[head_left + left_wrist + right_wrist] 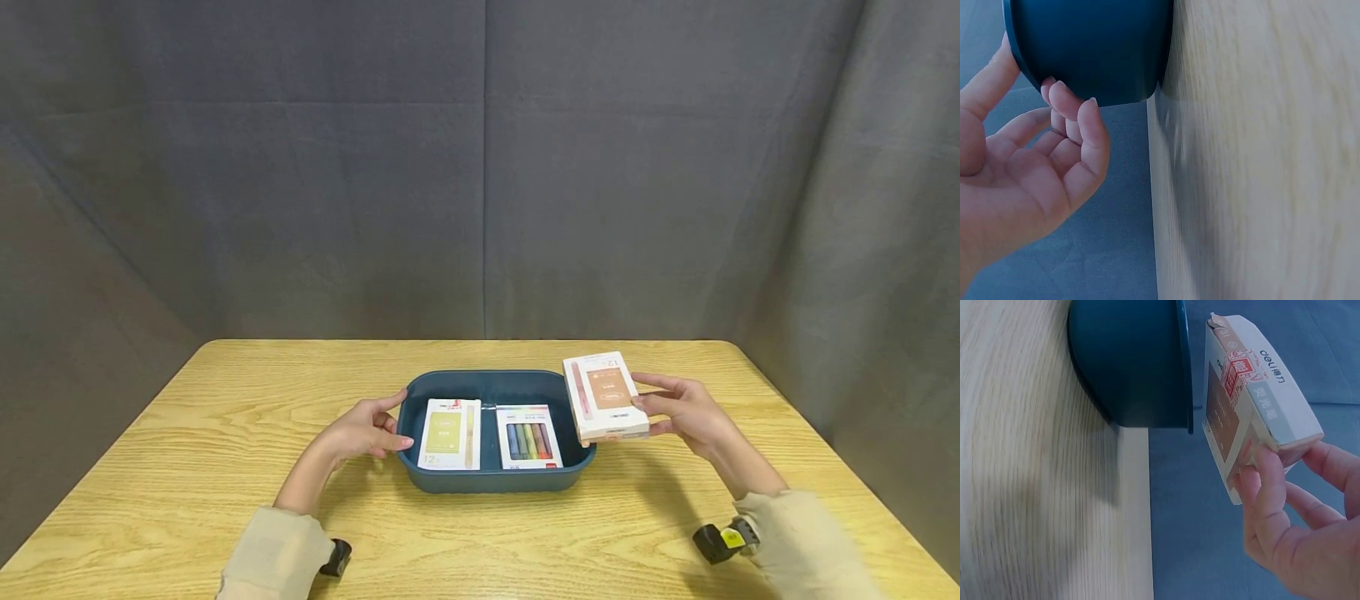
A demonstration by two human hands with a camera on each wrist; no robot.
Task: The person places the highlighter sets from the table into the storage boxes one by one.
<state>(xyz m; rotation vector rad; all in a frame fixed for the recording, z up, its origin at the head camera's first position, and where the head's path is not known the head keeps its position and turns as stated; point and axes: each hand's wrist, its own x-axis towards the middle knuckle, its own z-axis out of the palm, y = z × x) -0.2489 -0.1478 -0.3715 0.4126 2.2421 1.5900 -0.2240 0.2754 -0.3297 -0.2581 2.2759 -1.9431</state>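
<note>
A dark blue bin (495,482) with a divider stands on the table. My left hand (367,429) holds its left rim, thumb over the edge and curled fingers against the outer wall (1097,50). My right hand (693,410) grips a white highlighter box (606,396) with an orange panel, tilted above the bin's right end; in the right wrist view, thumb and fingers pinch one end of it. Inside the bin, a white box with a yellow-green panel (448,433) lies in the left compartment. A windowed pack of coloured pens (528,437) lies in the right compartment.
The wooden table (480,550) extends around the bin on every side. A grey curtain (480,183) hangs behind the table and along both sides. Black wrist cameras (720,542) are strapped below both sleeves.
</note>
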